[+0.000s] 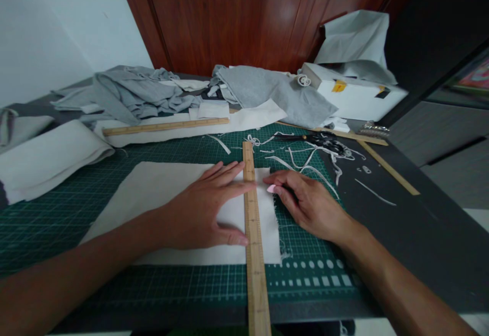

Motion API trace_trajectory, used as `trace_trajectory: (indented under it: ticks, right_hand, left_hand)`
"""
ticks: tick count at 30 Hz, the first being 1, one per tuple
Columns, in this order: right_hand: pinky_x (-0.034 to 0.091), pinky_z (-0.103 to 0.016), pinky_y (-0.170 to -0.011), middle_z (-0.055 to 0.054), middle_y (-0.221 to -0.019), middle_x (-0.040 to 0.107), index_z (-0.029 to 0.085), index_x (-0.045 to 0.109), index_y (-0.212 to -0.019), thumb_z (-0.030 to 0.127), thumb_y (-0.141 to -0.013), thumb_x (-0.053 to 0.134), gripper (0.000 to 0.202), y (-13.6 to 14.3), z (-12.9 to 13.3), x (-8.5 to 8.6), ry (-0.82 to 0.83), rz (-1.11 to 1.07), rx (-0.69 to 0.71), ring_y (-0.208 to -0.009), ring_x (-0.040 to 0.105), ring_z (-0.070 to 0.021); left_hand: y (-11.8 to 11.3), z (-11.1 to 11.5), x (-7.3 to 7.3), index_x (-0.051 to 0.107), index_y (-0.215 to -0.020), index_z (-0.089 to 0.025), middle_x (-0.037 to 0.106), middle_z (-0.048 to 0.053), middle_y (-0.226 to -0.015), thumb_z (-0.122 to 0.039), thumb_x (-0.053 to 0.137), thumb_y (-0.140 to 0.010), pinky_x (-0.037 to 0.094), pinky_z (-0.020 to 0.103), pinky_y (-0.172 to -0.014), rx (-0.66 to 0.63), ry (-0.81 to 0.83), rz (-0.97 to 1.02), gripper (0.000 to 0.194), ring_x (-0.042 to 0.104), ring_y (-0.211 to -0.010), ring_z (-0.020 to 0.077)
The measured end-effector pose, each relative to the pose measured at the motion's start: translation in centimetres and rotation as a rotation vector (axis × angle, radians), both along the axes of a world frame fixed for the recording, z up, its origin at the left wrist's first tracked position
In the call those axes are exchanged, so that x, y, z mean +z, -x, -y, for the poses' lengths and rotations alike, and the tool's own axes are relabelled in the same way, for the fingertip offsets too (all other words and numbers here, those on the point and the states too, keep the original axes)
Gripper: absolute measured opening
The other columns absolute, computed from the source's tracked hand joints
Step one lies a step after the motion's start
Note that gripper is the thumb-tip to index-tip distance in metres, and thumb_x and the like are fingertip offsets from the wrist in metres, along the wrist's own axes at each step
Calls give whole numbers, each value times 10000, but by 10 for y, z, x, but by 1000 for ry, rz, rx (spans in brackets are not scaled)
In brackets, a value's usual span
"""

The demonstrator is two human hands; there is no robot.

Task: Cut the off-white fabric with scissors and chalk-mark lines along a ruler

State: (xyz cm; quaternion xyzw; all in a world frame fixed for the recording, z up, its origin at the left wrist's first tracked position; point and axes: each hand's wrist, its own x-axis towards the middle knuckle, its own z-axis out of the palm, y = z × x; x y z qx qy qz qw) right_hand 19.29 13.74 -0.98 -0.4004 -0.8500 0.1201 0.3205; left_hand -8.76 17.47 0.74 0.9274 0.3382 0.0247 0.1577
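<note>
A white cloth piece (pixel 153 193) with a frayed right edge lies flat on the green cutting mat (pixel 160 287). Across it, near that edge, runs a wooden ruler (pixel 254 254) whose near end passes over the table's front edge. My left hand (pixel 206 206) is spread on the cloth, with fingertips and thumb touching the ruler's left side. Right of the ruler, at the frayed edge, my right hand (pixel 307 201) pinches a small pink chalk piece (pixel 271 189) between thumb and fingers.
Black scissors (pixel 328 142) lie at the back right among white cloth strips (pixel 305 165) and more wooden rulers (pixel 389 168). Grey cloth (pixel 267 89) is heaped along the back beside a white box (pixel 355 96). Folded white cloth (pixel 57 155) lies at the left.
</note>
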Motion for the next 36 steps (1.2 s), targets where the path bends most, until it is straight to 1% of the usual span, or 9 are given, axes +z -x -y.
trace_trajectory:
  ticks: [6,12,15,19,23,26,29,32,36]
  right_hand:
    - [634,-411,-910,-142,-1141,789,185,654,-1202,209,-1133,531,143,1,-4,-4,23,7,-34,-1009,771,-253]
    - [633,-417,-919,-117,-1100,780,207,637,-1182,222,-1140,525,120,6,-4,-2,16,2,-54,-1008,764,-250]
    - [632,-424,-933,-112,-1099,777,225,629,-1165,221,-1139,519,114,6,-3,-3,9,2,-52,-1020,758,-251]
    - [629,-430,-950,-118,-1102,775,218,631,-1174,231,-1144,516,120,6,-4,-5,9,1,-49,-1038,757,-257]
    - [622,-449,-966,-142,-1128,776,203,628,-1162,235,-1142,506,127,6,-5,-7,5,0,-45,-1064,754,-275]
    - [620,-452,-964,-143,-1135,775,208,626,-1160,247,-1142,509,126,6,-5,-7,9,-3,-45,-1062,753,-272]
    - [623,-436,-943,-119,-1110,780,227,629,-1149,251,-1135,519,113,6,-4,-6,21,-13,-59,-1041,759,-259]
    - [624,-397,-880,-91,-1069,796,243,639,-1137,272,-1133,526,117,6,-3,-4,46,-31,-101,-973,777,-240]
    - [594,-355,-773,-75,-1018,825,246,639,-1088,297,-1138,531,129,3,-2,-1,78,-71,-233,-857,781,-226]
  left_hand:
    - [0,-4,5,481,-1650,-278,245,162,-1830,-771,800,-804,114,639,-1379,-35,35,43,1030,163,-1708,391]
    - [-11,1,14,545,-1586,-218,282,207,-1811,-823,781,-783,167,656,-1368,-4,86,72,1032,161,-1707,403]
    - [-19,6,14,479,-1633,-216,307,200,-1805,-804,815,-757,175,655,-1371,-12,90,115,1107,160,-1707,408]
    - [-24,9,9,420,-1669,-188,258,214,-1817,-774,844,-746,161,649,-1375,-20,93,105,1172,130,-1711,404]
    - [-22,9,5,357,-1687,-119,161,257,-1820,-843,795,-739,168,662,-1369,0,95,102,1271,97,-1709,421]
    - [-23,9,6,326,-1690,-58,146,276,-1815,-843,779,-752,153,627,-1379,-1,90,76,1304,73,-1709,417]
    - [-24,9,6,301,-1697,-45,134,277,-1813,-846,773,-752,151,602,-1383,-2,92,60,1326,73,-1712,401]
    - [-24,8,4,306,-1702,-68,132,265,-1818,-872,749,-750,146,611,-1383,0,78,71,1323,88,-1713,400]
    - [-19,7,-2,273,-1715,-56,124,245,-1827,-913,707,-752,94,601,-1394,-8,33,59,1360,86,-1718,388]
